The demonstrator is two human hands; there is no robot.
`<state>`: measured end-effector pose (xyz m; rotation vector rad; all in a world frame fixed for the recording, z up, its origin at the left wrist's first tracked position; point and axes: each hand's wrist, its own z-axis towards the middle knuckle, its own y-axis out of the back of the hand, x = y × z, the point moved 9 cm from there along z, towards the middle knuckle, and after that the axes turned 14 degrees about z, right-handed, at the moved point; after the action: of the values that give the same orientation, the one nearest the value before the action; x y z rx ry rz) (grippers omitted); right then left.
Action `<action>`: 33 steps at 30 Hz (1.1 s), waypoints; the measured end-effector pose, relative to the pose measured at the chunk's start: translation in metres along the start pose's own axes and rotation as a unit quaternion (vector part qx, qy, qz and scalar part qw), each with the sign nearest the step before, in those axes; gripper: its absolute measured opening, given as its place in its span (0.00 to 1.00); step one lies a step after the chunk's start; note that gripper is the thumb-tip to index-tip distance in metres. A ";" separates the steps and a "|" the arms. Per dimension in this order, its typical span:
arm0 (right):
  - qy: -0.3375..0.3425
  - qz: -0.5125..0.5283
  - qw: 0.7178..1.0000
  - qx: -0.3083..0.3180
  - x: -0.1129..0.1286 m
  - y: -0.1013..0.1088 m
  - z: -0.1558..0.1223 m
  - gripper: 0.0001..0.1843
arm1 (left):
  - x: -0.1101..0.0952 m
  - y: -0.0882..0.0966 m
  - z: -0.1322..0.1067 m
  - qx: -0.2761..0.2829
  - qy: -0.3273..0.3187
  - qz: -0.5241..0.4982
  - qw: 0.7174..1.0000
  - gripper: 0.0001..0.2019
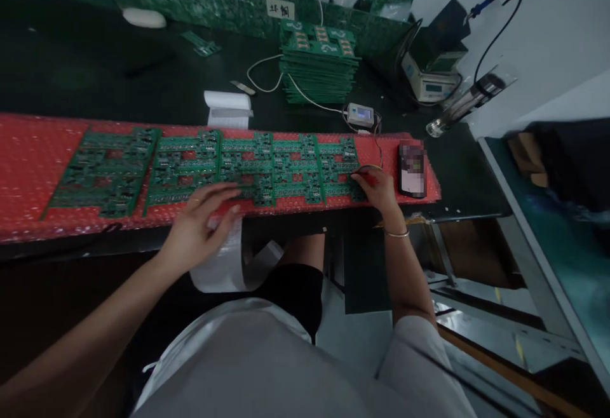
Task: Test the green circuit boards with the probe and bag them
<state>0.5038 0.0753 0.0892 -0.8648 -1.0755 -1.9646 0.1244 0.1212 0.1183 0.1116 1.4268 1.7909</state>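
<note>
A row of several green circuit boards (294,161) lies on red bubble wrap (28,180). My left hand (197,224) hovers at the near edge of the middle board, fingers apart, with nothing seen in it. Its fingertips are slightly blurred, and contact with the board cannot be made out. Over the right end of the last board (336,165), my right hand (380,192) pinches a thin wired lead with some red and black showing. The lead's tip is mostly hidden by the fingers. Wires run back to a small white meter (361,115) with a lit screen.
A phone (412,170) lies on the wrap at the right. Behind stand a stack of green boards (320,75), a paper pad (229,101), a cutter knife (243,87), a scale (431,84) and a clear cylinder (469,103). A large tape roll (222,265) is below my left hand.
</note>
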 end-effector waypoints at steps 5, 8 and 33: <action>0.008 -0.018 1.000 0.003 0.000 -0.001 0.000 0.18 | 0.037 0.018 -0.046 -0.038 0.043 0.051 0.997 0.10; 0.004 -0.031 0.999 0.006 -0.002 -0.002 -0.001 0.18 | 0.049 0.017 -0.067 -0.047 0.057 0.068 0.995 0.09; 0.026 -0.081 0.996 -0.018 -0.001 0.002 -0.005 0.21 | 0.061 -0.012 -0.100 -0.003 0.088 0.022 0.996 0.10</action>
<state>0.5055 0.0708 0.0872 -0.7613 -1.1124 -2.1342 0.0378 0.0830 0.0483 -0.0186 1.5515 1.8796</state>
